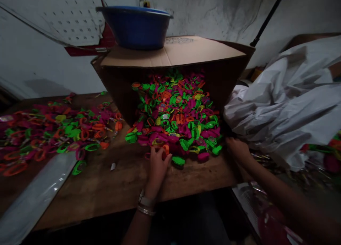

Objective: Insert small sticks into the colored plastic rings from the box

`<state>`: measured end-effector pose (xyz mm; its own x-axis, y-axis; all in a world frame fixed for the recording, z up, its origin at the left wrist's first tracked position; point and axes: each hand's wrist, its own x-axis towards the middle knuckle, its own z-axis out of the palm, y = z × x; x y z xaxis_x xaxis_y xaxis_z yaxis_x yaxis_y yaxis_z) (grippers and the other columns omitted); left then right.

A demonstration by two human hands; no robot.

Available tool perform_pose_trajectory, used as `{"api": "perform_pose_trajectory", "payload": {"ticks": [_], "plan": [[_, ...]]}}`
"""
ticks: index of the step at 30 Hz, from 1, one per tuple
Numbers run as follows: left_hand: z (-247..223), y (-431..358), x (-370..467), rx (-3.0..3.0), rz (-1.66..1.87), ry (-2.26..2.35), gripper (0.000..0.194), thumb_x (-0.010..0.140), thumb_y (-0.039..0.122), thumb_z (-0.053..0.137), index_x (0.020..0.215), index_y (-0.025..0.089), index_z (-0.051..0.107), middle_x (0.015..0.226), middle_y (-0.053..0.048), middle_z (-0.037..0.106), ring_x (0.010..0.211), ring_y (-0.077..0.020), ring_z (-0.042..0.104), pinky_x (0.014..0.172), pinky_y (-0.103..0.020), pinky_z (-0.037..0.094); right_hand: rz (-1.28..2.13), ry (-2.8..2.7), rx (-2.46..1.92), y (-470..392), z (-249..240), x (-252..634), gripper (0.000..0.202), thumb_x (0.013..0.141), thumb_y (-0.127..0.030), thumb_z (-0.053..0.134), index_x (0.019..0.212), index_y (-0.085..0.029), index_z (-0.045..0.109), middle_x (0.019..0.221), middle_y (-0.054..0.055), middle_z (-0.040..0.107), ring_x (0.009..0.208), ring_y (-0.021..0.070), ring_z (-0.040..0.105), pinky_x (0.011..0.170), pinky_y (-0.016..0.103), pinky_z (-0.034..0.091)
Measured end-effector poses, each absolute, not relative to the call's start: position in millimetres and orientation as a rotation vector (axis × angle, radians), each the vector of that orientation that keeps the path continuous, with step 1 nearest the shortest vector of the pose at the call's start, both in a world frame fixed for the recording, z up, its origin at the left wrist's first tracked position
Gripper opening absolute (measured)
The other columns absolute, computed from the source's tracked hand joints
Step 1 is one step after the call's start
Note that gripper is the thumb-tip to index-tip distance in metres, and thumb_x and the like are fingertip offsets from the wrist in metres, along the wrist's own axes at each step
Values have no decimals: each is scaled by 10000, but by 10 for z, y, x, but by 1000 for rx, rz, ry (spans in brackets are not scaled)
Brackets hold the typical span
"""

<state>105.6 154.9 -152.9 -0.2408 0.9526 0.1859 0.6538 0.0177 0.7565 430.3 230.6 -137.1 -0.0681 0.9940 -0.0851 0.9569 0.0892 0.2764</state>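
Note:
At the front edge of a heap of bright plastic toy watches (178,119), my left hand (159,163) pinches an orange toy watch (166,150) between thumb and fingers. A green toy watch (178,161) lies on the table just to the right of that hand. The heap spills out of a cardboard box (202,53) lying on its side. My right hand (238,151) is beside the box's right edge, close to a white sack (282,110). Its fingers are curled, and what they hold, if anything, is too dark to make out.
A blue basin (137,28) stands on top of the box. More toy watches, some with candy-like strips, form a second pile (66,128) on the left of the wooden table (106,191). Clear plastic bags (39,195) lie at the front left. Wrapped strips (301,177) sit beneath the sack.

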Motion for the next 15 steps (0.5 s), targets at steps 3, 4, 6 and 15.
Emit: {"api": "perform_pose_trajectory", "payload": {"ticks": [3, 4, 6, 15], "plan": [[-1502, 1503, 990, 1550, 1227, 1803, 114, 731, 272, 636, 688, 184, 578, 970, -78, 597, 927, -224, 587, 854, -344, 474, 238, 2129, 1946, 2322, -1398, 4330, 264, 910, -42, 398, 999, -93, 641, 949, 197, 680, 841, 269, 705, 601, 276, 501], [-1488, 1468, 977, 1524, 1250, 1751, 159, 742, 315, 616, 665, 186, 564, 885, -59, 615, 851, -208, 595, 800, -325, 487, 240, 2139, 1947, 2325, -1408, 4341, 270, 910, -38, 395, 1005, -97, 641, 962, 199, 681, 838, 268, 707, 593, 276, 501], [-1471, 1360, 966, 1488, 1281, 1672, 267, 772, 413, 556, 635, 184, 544, 709, -26, 606, 698, -181, 581, 679, -288, 490, 240, 2170, 1955, 2332, -1425, 4363, 275, 901, -27, 404, 1016, -102, 642, 988, 199, 686, 834, 266, 711, 576, 274, 502], [-1958, 873, 1095, 687, 1406, 1135, 538, 529, 647, 770, 630, 171, 542, 577, 8, 541, 550, -122, 495, 560, -229, 410, 228, 2518, 1959, 2401, -1566, 4460, 347, 755, 40, 464, 932, -174, 673, 932, 114, 747, 856, 198, 723, 715, 235, 549]]}}
